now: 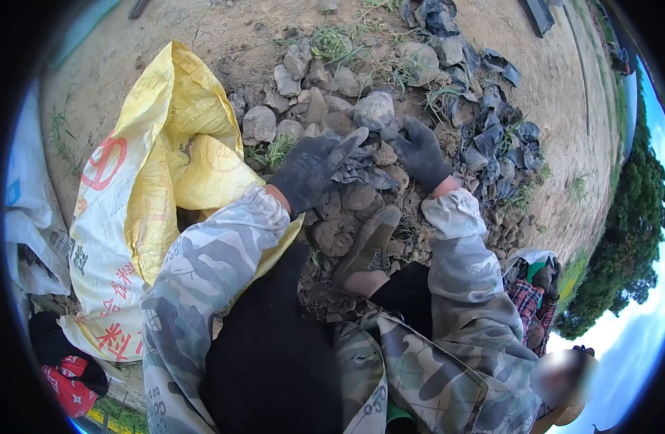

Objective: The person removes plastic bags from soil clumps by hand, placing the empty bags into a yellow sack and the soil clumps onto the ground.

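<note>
Picking black plastic out of a stone heap, with a sack open alongside.
At left the yellow sack (166,145) lies slack, mouth open. The gloved left hand (311,173) is closed on a scrap of black plastic (358,172), crumpled and dusty, lying on the stones (332,231). The right hand (419,152) rests spread beside it, seemingly holding nothing. Next likely calls for lifting the scrap clear, then carrying it left to the sack.
</note>
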The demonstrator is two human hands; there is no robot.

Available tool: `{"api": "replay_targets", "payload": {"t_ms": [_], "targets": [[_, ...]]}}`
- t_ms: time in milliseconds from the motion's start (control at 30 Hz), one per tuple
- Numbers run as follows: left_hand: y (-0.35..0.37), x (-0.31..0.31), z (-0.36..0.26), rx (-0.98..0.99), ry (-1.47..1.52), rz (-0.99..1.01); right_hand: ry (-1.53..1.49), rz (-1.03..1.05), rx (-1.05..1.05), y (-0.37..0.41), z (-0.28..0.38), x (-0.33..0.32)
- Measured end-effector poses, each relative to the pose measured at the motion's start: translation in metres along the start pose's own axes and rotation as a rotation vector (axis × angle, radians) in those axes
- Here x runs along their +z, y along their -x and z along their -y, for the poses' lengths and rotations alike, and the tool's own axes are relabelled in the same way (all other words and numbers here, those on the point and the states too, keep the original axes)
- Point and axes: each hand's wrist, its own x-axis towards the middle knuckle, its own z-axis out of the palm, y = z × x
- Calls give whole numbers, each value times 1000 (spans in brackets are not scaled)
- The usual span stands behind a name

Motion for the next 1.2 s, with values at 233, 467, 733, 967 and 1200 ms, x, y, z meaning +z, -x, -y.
{"api": "replay_targets", "payload": {"t_ms": [233,467,733,967,1200], "targets": [[-13,3,11,-214,55,81,-122,488,109,-18,37,26],[9,6,11,32,-21,78,236,-212,120,-112,-69,-22],[22,7,15,-96,80,256,742,-232,-30,-192,-13,9],[21,11,18,-102,80,283,274,-446,-209,-225,61,43],[21,13,16,-127,115,227,685,-420,-34,-142,-5,8]]}}
